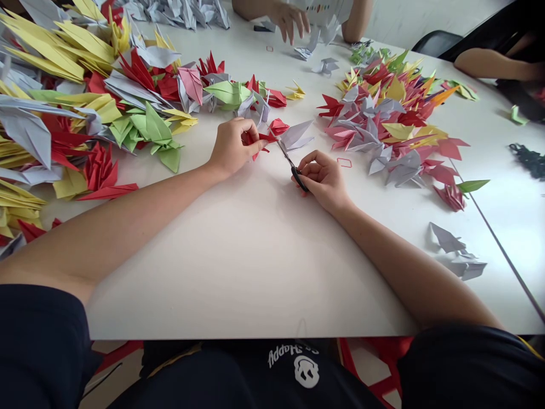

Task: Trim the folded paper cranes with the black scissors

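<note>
Between the fingers of my left hand (pixel 234 145) is a red folded-paper crane (pixel 266 138), held just above the white table. My right hand (pixel 321 177) grips a small pair of scissors (pixel 293 168) by its black handle. The metal blades point up and left, and their tips meet the edge of the red paper. Right behind the blades lie a white paper crane (pixel 296 135) and another red folded piece (pixel 279 126). Part of the held crane is hidden by my left fingers.
A large heap of yellow, white, red and green paper cranes (pixel 145 122) covers the left side. Another mixed pile (pixel 400 113) lies at right. Loose white cranes (pixel 457 250) rest near my right forearm. Across the table (pixel 238 272) is another person's hand (pixel 289 20); a further person's arm (pixel 489 63) shows at right.
</note>
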A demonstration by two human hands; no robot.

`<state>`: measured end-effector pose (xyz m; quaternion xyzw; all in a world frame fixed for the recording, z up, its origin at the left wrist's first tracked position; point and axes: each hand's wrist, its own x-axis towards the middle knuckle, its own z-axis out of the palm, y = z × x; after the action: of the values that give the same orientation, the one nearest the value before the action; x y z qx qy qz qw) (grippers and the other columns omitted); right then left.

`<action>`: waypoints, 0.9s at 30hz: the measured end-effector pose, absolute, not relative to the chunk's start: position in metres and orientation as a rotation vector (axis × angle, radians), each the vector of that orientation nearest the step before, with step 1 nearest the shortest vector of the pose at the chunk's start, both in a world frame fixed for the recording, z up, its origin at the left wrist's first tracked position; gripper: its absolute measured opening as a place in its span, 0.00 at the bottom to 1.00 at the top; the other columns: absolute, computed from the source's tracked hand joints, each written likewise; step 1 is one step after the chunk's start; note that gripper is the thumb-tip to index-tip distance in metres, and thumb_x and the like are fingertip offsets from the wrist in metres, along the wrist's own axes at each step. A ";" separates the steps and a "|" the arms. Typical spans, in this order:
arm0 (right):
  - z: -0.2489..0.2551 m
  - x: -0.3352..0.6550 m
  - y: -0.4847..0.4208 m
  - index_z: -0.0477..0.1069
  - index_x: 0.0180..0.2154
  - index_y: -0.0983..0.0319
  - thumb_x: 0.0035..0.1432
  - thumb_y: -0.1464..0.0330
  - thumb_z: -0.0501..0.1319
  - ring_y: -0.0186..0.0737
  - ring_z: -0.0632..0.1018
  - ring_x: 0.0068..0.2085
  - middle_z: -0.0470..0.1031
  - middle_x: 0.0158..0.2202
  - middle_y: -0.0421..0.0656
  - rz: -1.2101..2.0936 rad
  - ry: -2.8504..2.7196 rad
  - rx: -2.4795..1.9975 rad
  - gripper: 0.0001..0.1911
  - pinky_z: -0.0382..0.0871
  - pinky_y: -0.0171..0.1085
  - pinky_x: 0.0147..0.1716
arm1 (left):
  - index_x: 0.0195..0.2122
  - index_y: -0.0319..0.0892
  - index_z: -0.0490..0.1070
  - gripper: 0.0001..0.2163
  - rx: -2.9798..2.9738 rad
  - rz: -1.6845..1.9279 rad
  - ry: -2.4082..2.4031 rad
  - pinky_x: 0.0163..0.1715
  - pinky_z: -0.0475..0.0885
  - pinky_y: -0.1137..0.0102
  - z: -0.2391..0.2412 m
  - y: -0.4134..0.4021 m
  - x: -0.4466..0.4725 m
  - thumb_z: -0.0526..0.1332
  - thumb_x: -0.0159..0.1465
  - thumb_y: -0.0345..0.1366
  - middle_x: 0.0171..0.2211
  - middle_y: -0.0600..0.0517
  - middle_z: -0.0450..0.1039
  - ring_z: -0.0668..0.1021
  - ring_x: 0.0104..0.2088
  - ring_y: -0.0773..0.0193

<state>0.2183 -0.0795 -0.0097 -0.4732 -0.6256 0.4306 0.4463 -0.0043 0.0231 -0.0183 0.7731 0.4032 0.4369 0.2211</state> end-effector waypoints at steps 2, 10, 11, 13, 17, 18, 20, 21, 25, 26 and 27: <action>-0.010 0.218 -0.080 0.65 0.32 0.59 0.49 0.61 0.72 0.30 0.71 0.21 0.70 0.22 0.35 1.068 -1.575 -1.168 0.17 0.69 0.31 0.18 | 0.24 0.51 0.68 0.21 2.128 1.227 1.102 0.28 0.69 0.61 -0.018 0.022 -0.004 0.64 0.56 0.63 0.28 0.55 0.71 0.68 0.28 0.68; -0.008 0.218 -0.082 0.65 0.33 0.59 0.50 0.59 0.71 0.31 0.71 0.20 0.70 0.22 0.35 1.052 -1.619 -1.191 0.17 0.69 0.31 0.19 | 0.27 0.52 0.72 0.10 2.101 1.253 1.033 0.31 0.74 0.59 -0.017 0.021 -0.003 0.72 0.55 0.47 0.31 0.54 0.72 0.72 0.29 0.65; -0.008 0.217 -0.082 0.65 0.33 0.59 0.50 0.58 0.71 0.31 0.71 0.20 0.69 0.22 0.35 1.048 -1.623 -1.199 0.18 0.69 0.31 0.19 | 0.27 0.51 0.73 0.09 2.098 1.243 1.027 0.32 0.75 0.59 -0.017 0.020 -0.003 0.72 0.55 0.44 0.32 0.53 0.72 0.72 0.29 0.65; -0.008 0.217 -0.082 0.65 0.33 0.59 0.50 0.58 0.71 0.30 0.71 0.20 0.69 0.22 0.35 1.041 -1.633 -1.209 0.18 0.69 0.30 0.19 | 0.26 0.48 0.73 0.07 2.083 1.228 1.010 0.32 0.76 0.60 -0.015 0.017 -0.002 0.71 0.55 0.39 0.34 0.52 0.72 0.73 0.29 0.66; -0.008 0.218 -0.082 0.65 0.33 0.59 0.50 0.59 0.70 0.30 0.71 0.20 0.69 0.21 0.34 1.038 -1.647 -1.208 0.17 0.68 0.30 0.19 | 0.26 0.47 0.74 0.07 2.037 1.189 0.979 0.26 0.75 0.63 -0.015 0.015 -0.002 0.67 0.60 0.38 0.38 0.50 0.71 0.72 0.25 0.69; -0.008 0.218 -0.082 0.65 0.33 0.59 0.51 0.59 0.70 0.30 0.71 0.20 0.69 0.21 0.34 1.040 -1.646 -1.205 0.17 0.68 0.30 0.19 | 0.26 0.48 0.75 0.07 2.035 1.185 0.983 0.25 0.74 0.63 -0.016 0.017 -0.003 0.67 0.61 0.40 0.39 0.50 0.71 0.71 0.24 0.70; -0.008 0.218 -0.082 0.66 0.33 0.59 0.51 0.59 0.70 0.30 0.71 0.20 0.69 0.21 0.35 1.046 -1.638 -1.197 0.17 0.68 0.30 0.19 | 0.28 0.48 0.76 0.09 2.066 1.202 0.988 0.27 0.74 0.64 -0.020 0.022 -0.004 0.66 0.63 0.44 0.38 0.50 0.71 0.72 0.26 0.69; -0.008 0.218 -0.082 0.66 0.33 0.59 0.51 0.59 0.70 0.30 0.70 0.20 0.69 0.21 0.35 1.050 -1.633 -1.195 0.16 0.68 0.30 0.19 | 0.28 0.48 0.77 0.10 2.094 1.221 0.982 0.28 0.74 0.65 -0.023 0.025 -0.005 0.66 0.63 0.46 0.36 0.50 0.71 0.72 0.28 0.68; -0.009 0.218 -0.081 0.66 0.33 0.59 0.50 0.58 0.71 0.30 0.71 0.21 0.70 0.22 0.35 1.071 -1.606 -1.199 0.18 0.69 0.30 0.19 | 0.28 0.47 0.78 0.13 2.179 1.309 0.925 0.31 0.72 0.66 -0.031 0.034 -0.006 0.64 0.65 0.47 0.33 0.51 0.71 0.72 0.31 0.67; -0.009 0.218 -0.081 0.66 0.33 0.59 0.50 0.58 0.71 0.30 0.71 0.21 0.71 0.23 0.35 1.077 -1.595 -1.201 0.18 0.69 0.30 0.19 | 0.29 0.47 0.78 0.13 2.179 1.326 0.922 0.31 0.72 0.66 -0.032 0.035 -0.006 0.63 0.65 0.47 0.33 0.51 0.71 0.72 0.32 0.66; -0.009 0.218 -0.080 0.65 0.33 0.59 0.49 0.58 0.71 0.31 0.72 0.21 0.71 0.23 0.36 1.082 -1.581 -1.201 0.19 0.69 0.30 0.19 | 0.29 0.47 0.78 0.12 2.171 1.340 0.923 0.32 0.72 0.65 -0.032 0.035 -0.006 0.62 0.66 0.46 0.33 0.50 0.71 0.73 0.33 0.65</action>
<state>0.2180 -0.0804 -0.0090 -0.4804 -0.6325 0.4330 0.4262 -0.0059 0.0346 -0.0323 0.7820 0.3324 0.4825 0.2124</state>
